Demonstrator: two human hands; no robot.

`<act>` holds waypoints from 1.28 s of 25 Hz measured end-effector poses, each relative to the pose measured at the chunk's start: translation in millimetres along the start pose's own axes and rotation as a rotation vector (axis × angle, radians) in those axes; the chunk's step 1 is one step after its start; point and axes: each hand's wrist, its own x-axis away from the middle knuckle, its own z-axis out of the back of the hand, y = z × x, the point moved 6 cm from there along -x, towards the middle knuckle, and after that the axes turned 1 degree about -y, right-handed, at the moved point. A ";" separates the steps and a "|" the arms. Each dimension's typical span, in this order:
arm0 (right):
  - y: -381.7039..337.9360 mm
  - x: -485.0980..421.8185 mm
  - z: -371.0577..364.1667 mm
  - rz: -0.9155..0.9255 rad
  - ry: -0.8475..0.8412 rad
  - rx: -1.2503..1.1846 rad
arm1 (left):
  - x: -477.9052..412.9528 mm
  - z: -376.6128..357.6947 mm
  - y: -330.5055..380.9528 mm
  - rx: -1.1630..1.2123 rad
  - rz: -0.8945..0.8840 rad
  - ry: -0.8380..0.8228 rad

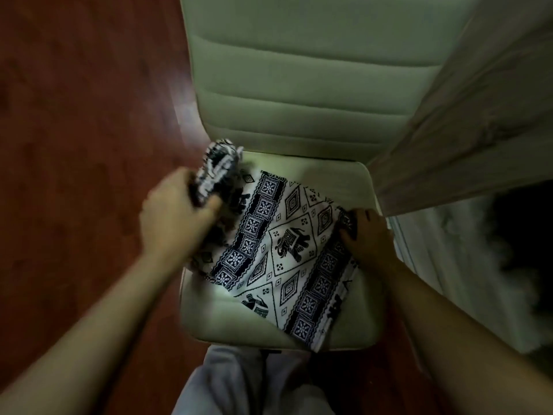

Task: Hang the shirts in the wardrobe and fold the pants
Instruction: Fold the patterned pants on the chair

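White pants (287, 253) in left hand (176, 211)

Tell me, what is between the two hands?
The elephant-print pants lie across the chair seat between the left hand, which grips a bunched end, and the right hand, which holds the opposite edge. The head view shows it.

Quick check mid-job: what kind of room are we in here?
Probably a room in a home, maybe a bedroom: a padded chair on a dark wooden floor, a curtain beside it, patterned pants spread on the seat.
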 end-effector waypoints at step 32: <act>-112.8 34.6 -8.3 -0.204 -0.568 -1.207 | 61.5 -71.8 12.5 -0.139 -0.331 -0.223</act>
